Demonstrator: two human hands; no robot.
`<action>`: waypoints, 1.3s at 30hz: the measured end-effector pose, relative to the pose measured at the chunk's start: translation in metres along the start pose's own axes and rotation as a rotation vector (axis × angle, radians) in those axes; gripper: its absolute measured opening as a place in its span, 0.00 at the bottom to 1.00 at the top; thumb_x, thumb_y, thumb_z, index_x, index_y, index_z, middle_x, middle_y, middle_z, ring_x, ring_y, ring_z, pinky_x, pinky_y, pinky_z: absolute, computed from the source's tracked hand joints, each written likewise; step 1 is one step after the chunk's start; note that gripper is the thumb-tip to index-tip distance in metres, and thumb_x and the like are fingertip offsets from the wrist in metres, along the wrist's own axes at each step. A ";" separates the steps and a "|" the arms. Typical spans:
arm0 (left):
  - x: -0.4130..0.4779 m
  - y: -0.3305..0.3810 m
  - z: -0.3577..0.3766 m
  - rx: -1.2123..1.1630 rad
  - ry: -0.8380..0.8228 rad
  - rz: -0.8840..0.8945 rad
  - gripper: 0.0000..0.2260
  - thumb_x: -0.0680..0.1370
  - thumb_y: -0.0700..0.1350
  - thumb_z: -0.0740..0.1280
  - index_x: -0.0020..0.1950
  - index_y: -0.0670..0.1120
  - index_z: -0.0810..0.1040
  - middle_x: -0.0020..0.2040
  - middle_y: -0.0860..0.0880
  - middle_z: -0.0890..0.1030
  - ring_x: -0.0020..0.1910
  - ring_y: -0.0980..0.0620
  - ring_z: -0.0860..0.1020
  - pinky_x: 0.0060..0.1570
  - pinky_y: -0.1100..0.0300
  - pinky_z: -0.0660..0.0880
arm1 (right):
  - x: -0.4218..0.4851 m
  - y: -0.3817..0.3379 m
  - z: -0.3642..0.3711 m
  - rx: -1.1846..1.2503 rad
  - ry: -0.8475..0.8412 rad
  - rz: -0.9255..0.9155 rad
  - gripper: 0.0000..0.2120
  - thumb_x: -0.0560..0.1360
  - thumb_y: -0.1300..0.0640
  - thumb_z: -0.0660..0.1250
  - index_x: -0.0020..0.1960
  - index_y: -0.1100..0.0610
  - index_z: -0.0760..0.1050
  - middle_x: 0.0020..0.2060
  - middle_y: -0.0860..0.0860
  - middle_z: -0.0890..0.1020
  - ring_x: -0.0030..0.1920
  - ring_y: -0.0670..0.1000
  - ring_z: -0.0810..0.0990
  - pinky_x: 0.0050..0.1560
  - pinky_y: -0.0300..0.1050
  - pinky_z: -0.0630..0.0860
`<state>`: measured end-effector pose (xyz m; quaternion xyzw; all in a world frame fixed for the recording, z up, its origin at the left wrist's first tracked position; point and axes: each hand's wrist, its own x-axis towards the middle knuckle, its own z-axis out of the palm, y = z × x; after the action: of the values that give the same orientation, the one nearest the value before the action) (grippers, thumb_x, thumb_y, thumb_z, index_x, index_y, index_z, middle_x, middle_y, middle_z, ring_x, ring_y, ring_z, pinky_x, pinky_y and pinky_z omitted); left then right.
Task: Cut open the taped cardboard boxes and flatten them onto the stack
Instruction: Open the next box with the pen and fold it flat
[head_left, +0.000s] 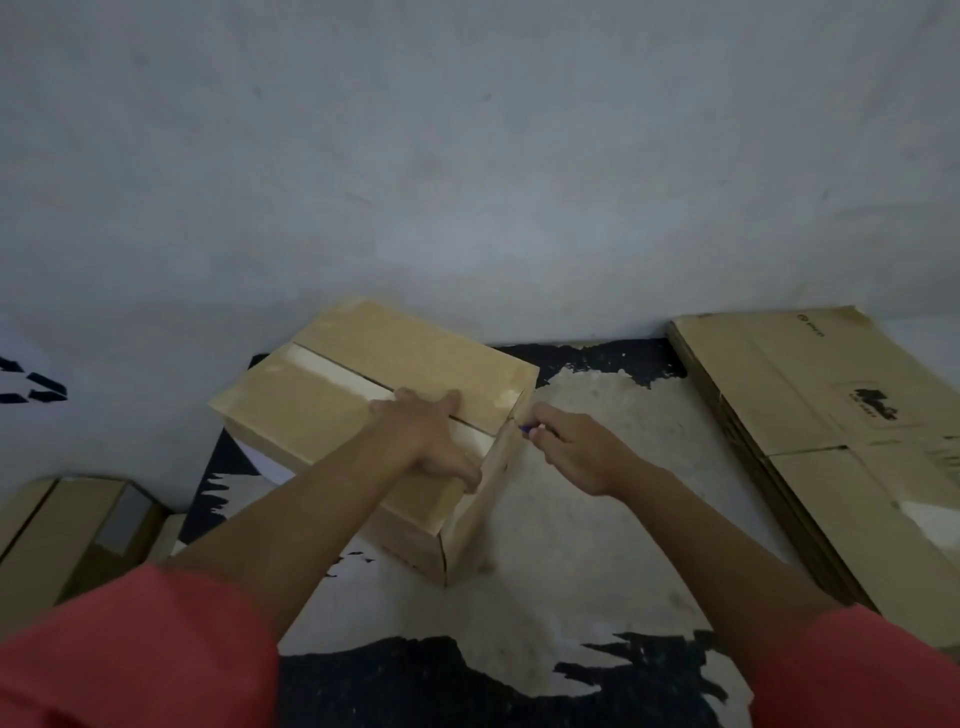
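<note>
A taped cardboard box (332, 395) stands on the floor in front of me, with a pale strip of tape running along its top seam. My left hand (431, 436) lies flat on the box top, fingers spread over the seam near the right end. My right hand (576, 452) grips a small cutter with a purple tip (527, 428), held against the box's upper right edge where the tape folds down the side. The blade itself is too small to make out. A stack of flattened cardboard (810, 426) lies on the floor to the right.
Another taped box (67, 535) sits at the lower left. The floor is covered by a black and white patterned mat (597, 545). A grey wall (467, 156) rises right behind the box. My red sleeves fill the bottom corners.
</note>
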<state>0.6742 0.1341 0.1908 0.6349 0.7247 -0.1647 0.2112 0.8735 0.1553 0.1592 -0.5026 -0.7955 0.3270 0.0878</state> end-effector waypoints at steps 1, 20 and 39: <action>-0.001 0.001 -0.003 0.004 -0.010 -0.003 0.53 0.62 0.67 0.72 0.77 0.59 0.45 0.74 0.35 0.55 0.69 0.34 0.64 0.64 0.46 0.68 | 0.000 0.004 -0.002 -0.030 -0.009 -0.049 0.06 0.81 0.55 0.56 0.49 0.49 0.70 0.37 0.52 0.77 0.37 0.51 0.73 0.37 0.44 0.67; -0.011 0.007 -0.001 0.068 -0.050 -0.063 0.50 0.69 0.65 0.69 0.78 0.58 0.37 0.77 0.38 0.52 0.73 0.35 0.59 0.70 0.46 0.63 | 0.013 0.023 -0.001 -0.131 -0.126 -0.485 0.13 0.79 0.52 0.62 0.62 0.51 0.77 0.52 0.48 0.78 0.51 0.48 0.75 0.52 0.46 0.72; -0.007 0.004 0.006 0.107 -0.031 -0.098 0.51 0.66 0.65 0.69 0.76 0.63 0.36 0.78 0.41 0.48 0.72 0.36 0.58 0.66 0.46 0.68 | 0.023 0.026 0.001 -0.336 0.208 -0.567 0.13 0.79 0.52 0.60 0.59 0.51 0.80 0.48 0.48 0.81 0.46 0.49 0.78 0.37 0.40 0.67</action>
<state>0.6791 0.1253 0.1898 0.6064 0.7417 -0.2231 0.1798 0.8817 0.1817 0.1384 -0.2996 -0.9330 0.1010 0.1720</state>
